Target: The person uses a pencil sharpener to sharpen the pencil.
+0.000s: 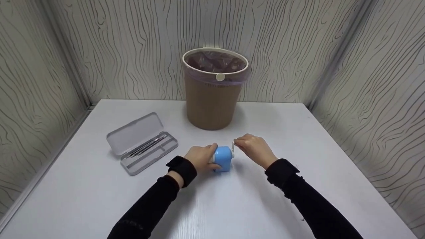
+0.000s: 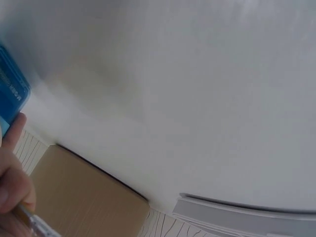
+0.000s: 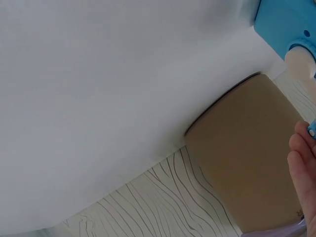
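A blue pencil sharpener [image 1: 223, 158] with a white crank [image 1: 233, 148] on its right side stands on the white table. My left hand [image 1: 201, 158] grips the sharpener from the left, thumb and fingers around its body. In the left wrist view, a thin pencil-like stick [image 2: 35, 223] with a shiny end shows beside the fingers; most of it is hidden. My right hand [image 1: 254, 148] pinches the crank's end. In the right wrist view, the blue knob [image 3: 312, 129] of the crank lies at the fingertips, near the sharpener's blue face [image 3: 286, 24].
Left of the hands lies an open grey pencil case [image 1: 149, 162] with several pencils [image 1: 146, 146] in it. Behind the sharpener stands a brown bin [image 1: 211, 103] lined with a plastic bag [image 1: 215, 61]. Wood-patterned walls [image 1: 139, 49] border the table [image 1: 83, 192].
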### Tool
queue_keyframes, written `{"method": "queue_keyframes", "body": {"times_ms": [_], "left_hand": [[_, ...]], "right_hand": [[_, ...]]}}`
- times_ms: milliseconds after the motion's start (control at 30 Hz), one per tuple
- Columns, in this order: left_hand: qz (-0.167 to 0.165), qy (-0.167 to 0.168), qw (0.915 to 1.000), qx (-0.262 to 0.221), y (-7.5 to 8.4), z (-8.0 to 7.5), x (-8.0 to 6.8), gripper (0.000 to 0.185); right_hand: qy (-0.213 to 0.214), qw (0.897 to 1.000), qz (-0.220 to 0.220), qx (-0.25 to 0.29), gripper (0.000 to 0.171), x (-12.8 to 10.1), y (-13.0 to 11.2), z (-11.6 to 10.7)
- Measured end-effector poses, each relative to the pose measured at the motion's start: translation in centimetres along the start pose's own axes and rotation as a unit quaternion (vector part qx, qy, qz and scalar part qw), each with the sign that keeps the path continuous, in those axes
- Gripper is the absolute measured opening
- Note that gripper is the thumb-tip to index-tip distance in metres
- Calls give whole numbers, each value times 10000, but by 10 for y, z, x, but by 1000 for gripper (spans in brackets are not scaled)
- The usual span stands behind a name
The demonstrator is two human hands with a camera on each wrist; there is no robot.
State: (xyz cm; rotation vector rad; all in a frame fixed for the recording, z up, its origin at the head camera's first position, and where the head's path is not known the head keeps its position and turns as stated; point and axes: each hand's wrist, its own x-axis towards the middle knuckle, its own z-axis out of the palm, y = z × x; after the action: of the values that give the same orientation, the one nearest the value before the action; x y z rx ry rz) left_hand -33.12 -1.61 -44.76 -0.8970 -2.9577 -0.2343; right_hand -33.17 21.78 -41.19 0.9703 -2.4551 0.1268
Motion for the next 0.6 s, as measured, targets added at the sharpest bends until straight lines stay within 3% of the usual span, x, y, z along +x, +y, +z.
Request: {"method": "queue_keyframes", "body": {"times_ms": [333,600], "left_hand": [[116,125,9998,59,-3,3,1,74],[147,178,9996,132,-2,2,-1,73]], "right_hand": [[-292,9976,551,316,12,13,8,25],[-545,9934,850,546,13,11,7,35]]}}
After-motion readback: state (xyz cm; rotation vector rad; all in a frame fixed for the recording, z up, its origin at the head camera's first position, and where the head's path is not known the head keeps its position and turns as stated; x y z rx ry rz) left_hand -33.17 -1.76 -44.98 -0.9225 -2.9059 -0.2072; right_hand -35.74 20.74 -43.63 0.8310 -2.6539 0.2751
